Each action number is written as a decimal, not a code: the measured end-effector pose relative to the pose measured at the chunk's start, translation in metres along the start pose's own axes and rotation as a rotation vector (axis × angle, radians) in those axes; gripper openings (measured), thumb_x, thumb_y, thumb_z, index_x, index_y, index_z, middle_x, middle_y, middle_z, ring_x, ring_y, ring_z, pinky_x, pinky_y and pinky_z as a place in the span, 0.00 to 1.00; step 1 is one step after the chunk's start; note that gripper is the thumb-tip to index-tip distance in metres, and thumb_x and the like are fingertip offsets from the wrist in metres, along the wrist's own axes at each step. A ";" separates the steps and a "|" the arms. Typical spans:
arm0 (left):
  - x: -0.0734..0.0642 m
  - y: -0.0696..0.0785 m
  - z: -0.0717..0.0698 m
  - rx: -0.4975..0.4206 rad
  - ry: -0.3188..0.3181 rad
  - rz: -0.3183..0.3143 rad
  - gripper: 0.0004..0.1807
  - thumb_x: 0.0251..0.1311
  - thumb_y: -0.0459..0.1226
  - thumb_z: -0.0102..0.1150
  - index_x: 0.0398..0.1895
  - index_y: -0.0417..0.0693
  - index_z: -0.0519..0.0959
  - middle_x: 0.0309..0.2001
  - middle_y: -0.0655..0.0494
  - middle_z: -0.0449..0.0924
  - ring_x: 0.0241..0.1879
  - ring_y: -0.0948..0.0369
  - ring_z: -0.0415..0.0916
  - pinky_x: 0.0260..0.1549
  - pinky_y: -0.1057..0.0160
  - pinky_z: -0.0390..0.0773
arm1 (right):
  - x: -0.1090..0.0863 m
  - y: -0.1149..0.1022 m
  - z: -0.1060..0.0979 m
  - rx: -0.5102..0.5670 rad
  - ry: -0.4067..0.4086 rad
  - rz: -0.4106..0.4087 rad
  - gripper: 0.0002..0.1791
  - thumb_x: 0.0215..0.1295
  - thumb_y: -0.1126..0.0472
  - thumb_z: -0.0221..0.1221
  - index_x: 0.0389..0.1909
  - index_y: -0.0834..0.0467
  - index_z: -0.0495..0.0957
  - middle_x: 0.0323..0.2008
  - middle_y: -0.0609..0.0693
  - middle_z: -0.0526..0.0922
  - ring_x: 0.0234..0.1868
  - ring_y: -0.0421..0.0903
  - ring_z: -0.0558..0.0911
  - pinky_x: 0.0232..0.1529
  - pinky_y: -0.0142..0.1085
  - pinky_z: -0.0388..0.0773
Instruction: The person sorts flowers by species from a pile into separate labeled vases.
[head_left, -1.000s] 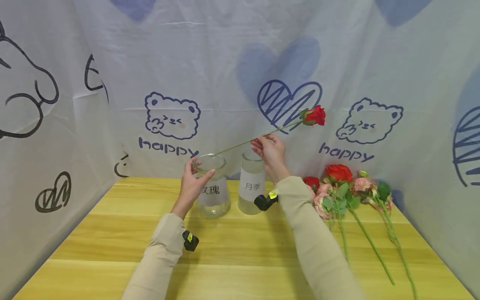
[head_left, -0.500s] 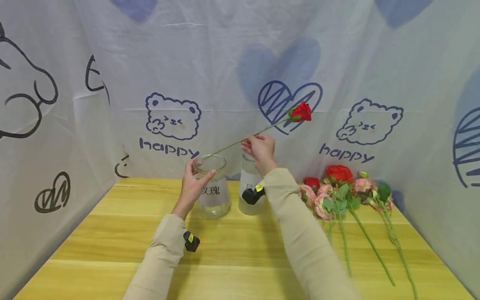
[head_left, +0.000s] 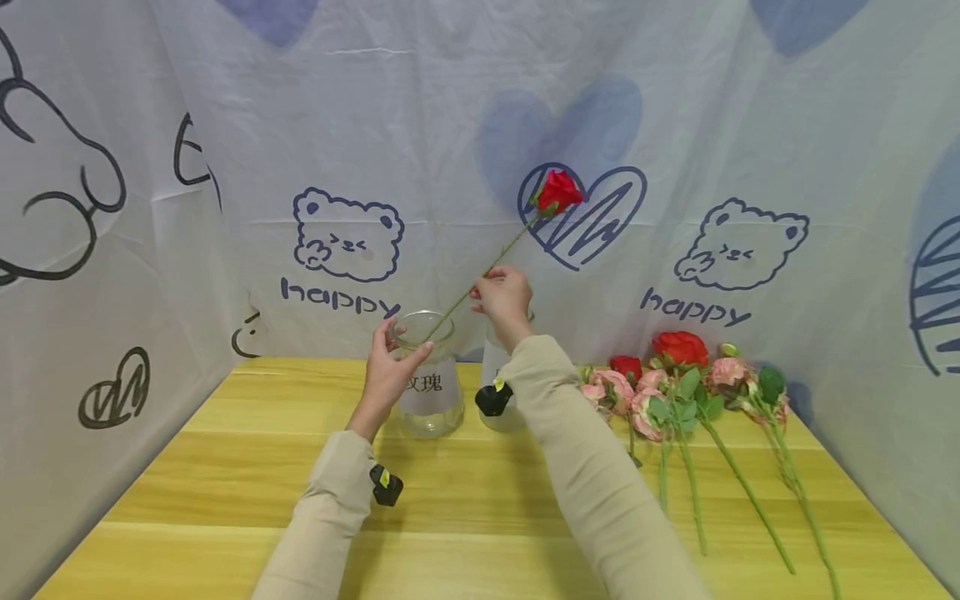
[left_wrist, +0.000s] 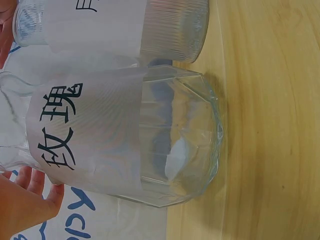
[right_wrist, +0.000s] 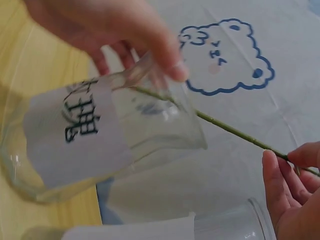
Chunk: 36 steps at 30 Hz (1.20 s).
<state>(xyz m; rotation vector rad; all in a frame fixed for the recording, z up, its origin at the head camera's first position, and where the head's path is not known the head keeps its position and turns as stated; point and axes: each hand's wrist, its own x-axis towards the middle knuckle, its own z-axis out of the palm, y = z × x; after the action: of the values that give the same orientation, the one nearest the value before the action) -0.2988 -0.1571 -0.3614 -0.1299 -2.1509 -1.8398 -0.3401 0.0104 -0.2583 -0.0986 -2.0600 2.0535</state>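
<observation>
In the head view my right hand pinches the long green stem of a red rose. Its bloom is up and to the right, and the stem slants down to the left. The lower end passes through the mouth of a clear glass vase with a white paper label; the right wrist view shows the stem inside the neck. My left hand grips that vase around the neck, thumb in front, fingers behind. A second labelled glass vase stands just to the right, partly hidden by my right hand and wrist.
Several cut flowers lie on the right of the wooden table, among them a large red bloom and pink blooms, stems towards me. A printed white cloth hangs behind the table and along its sides.
My right hand has moved left, bringing the rose over and tilting it more upright. The stem's lower end has gone further into the vase mouth. My left hand stays on the neck.
</observation>
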 end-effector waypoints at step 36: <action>0.001 0.000 0.003 -0.018 0.017 -0.003 0.43 0.59 0.39 0.65 0.73 0.42 0.52 0.67 0.44 0.60 0.65 0.48 0.57 0.61 0.48 0.65 | -0.008 0.001 0.006 -0.612 -0.227 -0.363 0.13 0.63 0.66 0.58 0.47 0.63 0.83 0.44 0.55 0.85 0.45 0.49 0.82 0.44 0.37 0.77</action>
<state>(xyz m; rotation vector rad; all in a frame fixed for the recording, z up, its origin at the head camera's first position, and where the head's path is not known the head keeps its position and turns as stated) -0.3000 -0.1547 -0.3616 -0.1138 -2.1247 -1.8554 -0.3338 0.0026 -0.2601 0.3936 -2.5460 1.2267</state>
